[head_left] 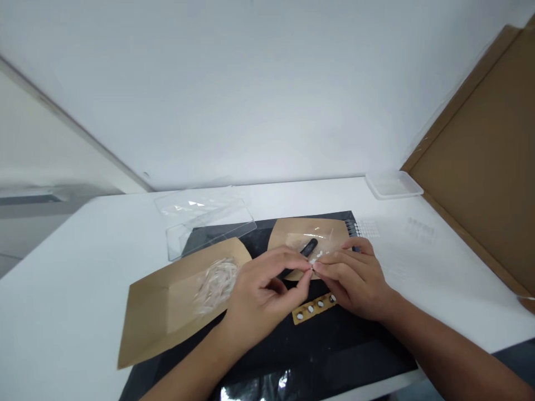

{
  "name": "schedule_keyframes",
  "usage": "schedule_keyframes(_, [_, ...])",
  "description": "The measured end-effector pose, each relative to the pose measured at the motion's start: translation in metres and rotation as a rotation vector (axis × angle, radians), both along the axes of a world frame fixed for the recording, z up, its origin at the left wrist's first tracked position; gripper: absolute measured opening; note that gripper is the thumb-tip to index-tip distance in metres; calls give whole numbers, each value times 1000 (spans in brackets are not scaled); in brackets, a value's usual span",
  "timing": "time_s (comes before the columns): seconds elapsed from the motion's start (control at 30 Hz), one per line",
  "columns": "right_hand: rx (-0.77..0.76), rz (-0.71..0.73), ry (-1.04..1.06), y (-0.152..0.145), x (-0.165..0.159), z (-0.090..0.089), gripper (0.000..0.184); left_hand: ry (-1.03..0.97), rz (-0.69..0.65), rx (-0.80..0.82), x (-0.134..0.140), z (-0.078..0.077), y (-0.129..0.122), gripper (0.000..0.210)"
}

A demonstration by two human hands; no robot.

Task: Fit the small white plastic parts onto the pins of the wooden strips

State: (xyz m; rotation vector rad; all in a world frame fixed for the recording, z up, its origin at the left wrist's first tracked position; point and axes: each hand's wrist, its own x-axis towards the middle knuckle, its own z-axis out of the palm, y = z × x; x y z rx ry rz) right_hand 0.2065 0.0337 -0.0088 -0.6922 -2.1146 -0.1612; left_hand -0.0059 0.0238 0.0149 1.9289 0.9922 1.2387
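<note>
My left hand (pixel 267 287) and my right hand (pixel 357 281) meet fingertip to fingertip above a black mat (pixel 334 351). Both are closed in a pinch around a tiny white piece (pixel 311 268), mostly hidden by the fingers. Just below them lies a yellow-brown strip (pixel 305 313) with several white ovals in dark-rimmed spots; the right hand covers its far end. Behind the fingers is a brown paper tray (pixel 286 231) holding small white bits (pixel 320 254) and a black stick-like tool (pixel 310 247), partly hidden by my left hand.
Left of my hands, another brown paper tray (pixel 144 312) contains a heap of thin whitish slivers (pixel 219 283). Clear plastic pieces (pixel 209 223) lie behind it. A sheet of white dots (pixel 368 229), a shallow translucent box (pixel 393 186) and a cardboard panel (pixel 485 150) are on the right.
</note>
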Motion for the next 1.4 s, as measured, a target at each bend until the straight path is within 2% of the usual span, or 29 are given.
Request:
schedule_keyframes(0.17, [30,-43,15,-1,-2,-3,11,11,64,204,3,-2,-1,14])
schedule_keyframes(0.23, [25,-50,35,0,-3,-4,13,8,80,206,3,-2,-1,13])
schedule_keyframes(0.3, [13,-43,63,1,-4,-5,13,-26,61,101,2,-2,-1,11])
schedule_keyframes(0.43, [-28,-14,127,3,-6,-7,13,-131,-61,-209,-1,-3,2,15])
schedule_keyframes(0.57, [-117,62,156,6,-5,-11,12,-131,-133,-261,-5,-4,6,18])
schedule_keyframes(0.77, [-336,192,258,4,-4,-5,11,-20,-252,-131,-13,-5,10,18])
schedule_keyframes(0.93, [-722,407,395,-2,-6,-6,14,82,-135,256,-12,2,8,10])
schedule_keyframes(1.03, [-882,486,469,-5,-7,-9,17,103,-114,361,-11,2,6,11])
schedule_keyframes(1.23, [-1065,501,487,-8,-6,-9,19,92,-119,409,-13,-4,8,18])
schedule_keyframes(1.4, [-1037,427,407,-8,-4,-6,14,167,-159,305,-15,-2,10,13])
